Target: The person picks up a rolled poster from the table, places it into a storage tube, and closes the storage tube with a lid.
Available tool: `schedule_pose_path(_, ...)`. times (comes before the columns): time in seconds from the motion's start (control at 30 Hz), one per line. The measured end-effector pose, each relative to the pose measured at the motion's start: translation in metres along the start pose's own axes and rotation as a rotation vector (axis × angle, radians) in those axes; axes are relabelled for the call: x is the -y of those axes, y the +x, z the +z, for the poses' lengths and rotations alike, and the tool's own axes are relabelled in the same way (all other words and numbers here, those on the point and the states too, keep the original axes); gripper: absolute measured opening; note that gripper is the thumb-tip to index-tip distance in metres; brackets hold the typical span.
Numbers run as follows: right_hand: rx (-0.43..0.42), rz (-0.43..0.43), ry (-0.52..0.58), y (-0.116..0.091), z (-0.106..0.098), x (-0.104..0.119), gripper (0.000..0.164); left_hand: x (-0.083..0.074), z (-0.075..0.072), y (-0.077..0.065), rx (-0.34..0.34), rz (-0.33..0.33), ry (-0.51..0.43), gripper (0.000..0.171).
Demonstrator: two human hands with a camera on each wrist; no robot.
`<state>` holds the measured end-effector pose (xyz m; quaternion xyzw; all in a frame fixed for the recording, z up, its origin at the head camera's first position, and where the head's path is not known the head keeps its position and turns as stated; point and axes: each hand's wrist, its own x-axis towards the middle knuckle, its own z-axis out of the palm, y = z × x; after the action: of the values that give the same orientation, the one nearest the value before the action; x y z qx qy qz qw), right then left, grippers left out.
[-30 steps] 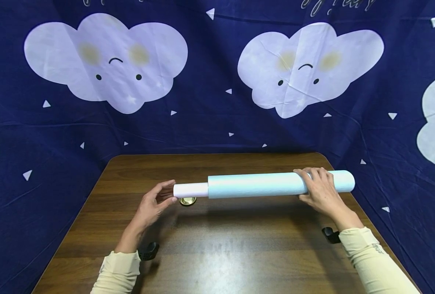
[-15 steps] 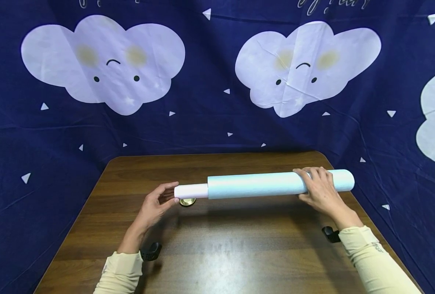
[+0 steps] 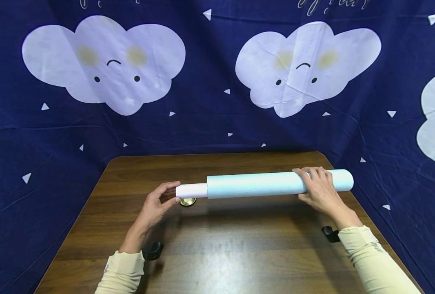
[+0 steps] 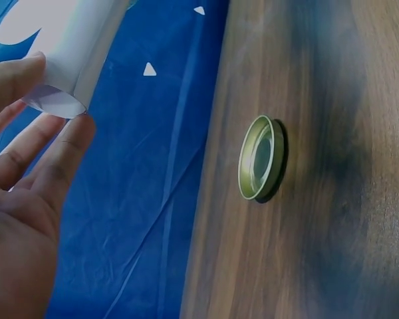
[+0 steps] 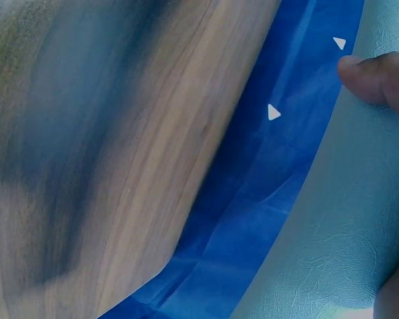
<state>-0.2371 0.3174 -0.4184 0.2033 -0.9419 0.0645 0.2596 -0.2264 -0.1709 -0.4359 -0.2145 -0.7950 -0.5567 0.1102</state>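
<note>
A long light-blue tube [image 3: 254, 185] is held roughly level above the table, with a white paper roll [image 3: 191, 190] sticking out of its left end. My right hand [image 3: 318, 192] grips the tube near its right end; in the right wrist view the thumb [image 5: 379, 83] lies along the blue surface. My left hand [image 3: 155, 206] pinches the rim of the roll's free end between thumb and fingertips. In the left wrist view the roll [image 4: 73, 53] shows a hollow end. How far it reaches inside the tube is hidden.
A round gold metal lid [image 3: 187, 201] lies on the brown wooden table [image 3: 221, 245] below the roll, its raised rim upward. Black wrist-camera parts [image 3: 153, 251] show beside both forearms. Behind the table hangs a dark-blue cloth [image 3: 210, 134] printed with clouds.
My left hand and the roll's free end have shifted slightly right, and a little less of the white roll shows outside the tube. My right hand and the tube have barely moved.
</note>
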Motion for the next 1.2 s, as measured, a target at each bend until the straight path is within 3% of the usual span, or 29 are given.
schedule_pose_path(0.3, 0.016, 0.002, -0.012, 0.001, 0.001, 0.002, 0.082, 0.001, 0.004, 0.004, -0.029, -0.001, -0.018, 0.043)
schedule_pose_path(0.87, -0.012, -0.028, -0.010, 0.001, 0.003, 0.003, 0.083, -0.006, 0.017, 0.009, -0.007, -0.010, -0.086, 0.042)
schedule_pose_path(1.2, -0.024, -0.040, -0.009, 0.001, 0.004, 0.004, 0.083, -0.009, 0.027, 0.011, 0.005, 0.007, -0.072, 0.041)
